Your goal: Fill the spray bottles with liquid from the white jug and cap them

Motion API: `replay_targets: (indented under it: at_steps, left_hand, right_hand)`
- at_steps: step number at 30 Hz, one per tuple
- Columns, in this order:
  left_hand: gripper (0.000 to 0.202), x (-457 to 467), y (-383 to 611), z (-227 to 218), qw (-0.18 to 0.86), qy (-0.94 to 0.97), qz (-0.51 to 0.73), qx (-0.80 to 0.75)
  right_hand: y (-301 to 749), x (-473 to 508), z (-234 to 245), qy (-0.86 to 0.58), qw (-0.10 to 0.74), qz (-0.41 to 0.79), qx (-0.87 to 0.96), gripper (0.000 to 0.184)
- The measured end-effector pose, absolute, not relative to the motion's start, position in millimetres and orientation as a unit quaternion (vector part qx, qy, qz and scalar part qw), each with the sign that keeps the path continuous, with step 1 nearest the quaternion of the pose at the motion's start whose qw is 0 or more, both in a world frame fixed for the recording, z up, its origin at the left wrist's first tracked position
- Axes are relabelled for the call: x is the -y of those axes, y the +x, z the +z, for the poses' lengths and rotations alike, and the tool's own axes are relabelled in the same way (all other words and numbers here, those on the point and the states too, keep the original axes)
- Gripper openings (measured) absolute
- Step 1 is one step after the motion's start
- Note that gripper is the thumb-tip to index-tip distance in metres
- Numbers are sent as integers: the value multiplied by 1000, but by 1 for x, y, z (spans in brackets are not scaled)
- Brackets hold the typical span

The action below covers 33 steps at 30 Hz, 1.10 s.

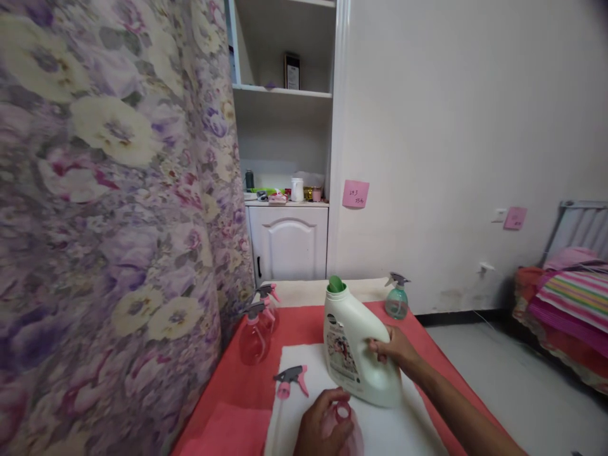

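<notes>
My right hand (392, 348) grips the handle of a large pale green detergent jug (354, 354), which leans a little to the left. Its neck is uncapped, and a green pour spout shows in the opening. At the bottom of the view my left hand (323, 425) is closed around the neck of a pink see-through spray bottle (354, 437), whose round mouth is open. A grey and pink spray trigger head (291, 381) lies on the white cloth (280, 421), left of the jug.
Two pink spray bottles with trigger tops (254, 342) stand at the table's left, beside the floral curtain (142, 253). A green spray bottle (396, 301) stands at the back right. Behind the red-covered table (213, 405) is a white cabinet (289, 244); a bed (565, 316) is far right.
</notes>
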<state>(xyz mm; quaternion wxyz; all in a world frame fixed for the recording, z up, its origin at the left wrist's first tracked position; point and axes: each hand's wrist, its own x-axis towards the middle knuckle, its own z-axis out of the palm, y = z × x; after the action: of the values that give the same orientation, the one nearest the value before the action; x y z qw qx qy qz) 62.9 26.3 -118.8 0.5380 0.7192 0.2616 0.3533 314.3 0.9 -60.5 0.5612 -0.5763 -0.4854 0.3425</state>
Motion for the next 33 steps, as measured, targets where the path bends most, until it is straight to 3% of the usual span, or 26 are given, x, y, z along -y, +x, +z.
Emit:
replay_targets:
  at_steps: [7,16,33]
  left_hand:
    - [26,-18,54,-100,540,719,351,-261]
    - [29,-15,50,-87,534,720,358,-262]
    - [33,-5,52,-84,533,706,387,-259]
  right_hand:
    - [287,3,-38,-570,545,335,515,58]
    - [300,49,-11,-621,522,285,510,53]
    - [321,159,16,-699,339,328,537,48]
